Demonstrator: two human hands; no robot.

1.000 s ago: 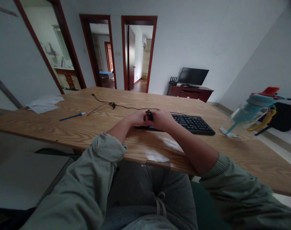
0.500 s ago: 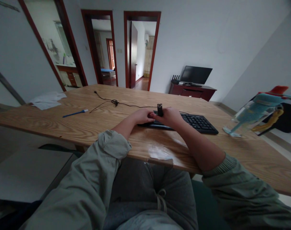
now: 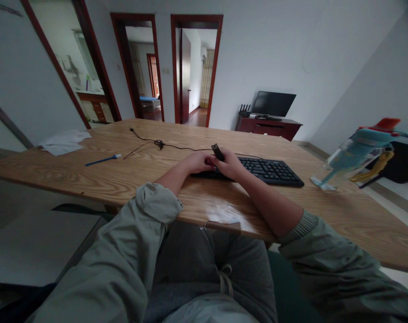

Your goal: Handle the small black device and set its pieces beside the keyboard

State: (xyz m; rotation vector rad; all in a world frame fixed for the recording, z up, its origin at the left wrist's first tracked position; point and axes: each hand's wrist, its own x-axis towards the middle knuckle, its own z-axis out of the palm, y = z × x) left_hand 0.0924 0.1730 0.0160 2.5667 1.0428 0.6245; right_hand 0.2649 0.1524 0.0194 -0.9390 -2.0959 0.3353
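My right hand (image 3: 231,165) grips a small dark oblong object (image 3: 218,152) that sticks up and tilts left above my fingers. My left hand (image 3: 197,162) lies beside it on the wooden table (image 3: 123,175), fingertips touching the right hand at the left end of a black keyboard (image 3: 271,170). Whether the left hand holds anything is hidden. A thin black cable (image 3: 157,144) runs from the far left of the table toward the keyboard.
A blue pen (image 3: 102,159) and white papers (image 3: 63,141) lie at the table's left. A teal bottle with a red cap (image 3: 355,154) stands at the right. Doorways and a TV on a cabinet (image 3: 271,105) are behind the table.
The dark object rose from between both hands to stand above my right hand, then tilted left. Both hands shifted slightly on the keyboard's left end.
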